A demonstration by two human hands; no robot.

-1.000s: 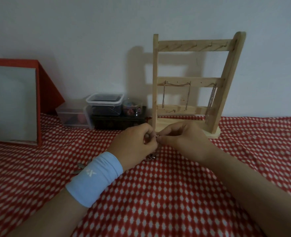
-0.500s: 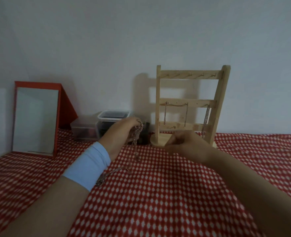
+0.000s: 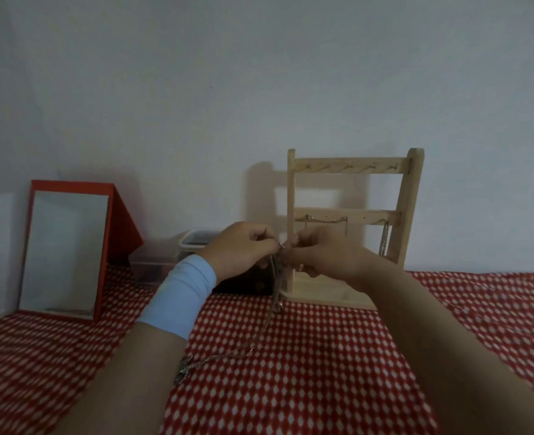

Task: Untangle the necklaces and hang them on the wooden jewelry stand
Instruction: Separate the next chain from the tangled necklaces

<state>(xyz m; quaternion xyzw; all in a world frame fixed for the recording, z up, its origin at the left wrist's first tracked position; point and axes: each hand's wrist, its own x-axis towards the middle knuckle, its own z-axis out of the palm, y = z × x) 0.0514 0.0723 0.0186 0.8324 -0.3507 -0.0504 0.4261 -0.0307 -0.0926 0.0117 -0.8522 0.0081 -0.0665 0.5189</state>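
My left fingers [image 3: 259,239] and right fingers [image 3: 300,243] curled, pinching tangled necklaces [image 3: 275,287] above tabletop [image 3: 322,356], before wooden jewelry stand [image 3: 406,208] at far edge. Chain tail trails near-left. Checked cloth spreads toward near edge.

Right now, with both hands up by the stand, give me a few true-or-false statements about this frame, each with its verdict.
1. The left hand and the right hand both pinch a necklace chain in front of the wooden jewelry stand. True.
2. Necklaces hang from the stand's highest row of hooks. False: the top bar has bare hooks; the hung chains are on the middle bar.
3. The held chain trails down onto the checked cloth. True.
4. The light blue band is worn on the right wrist. False: the wristband is on the left wrist.
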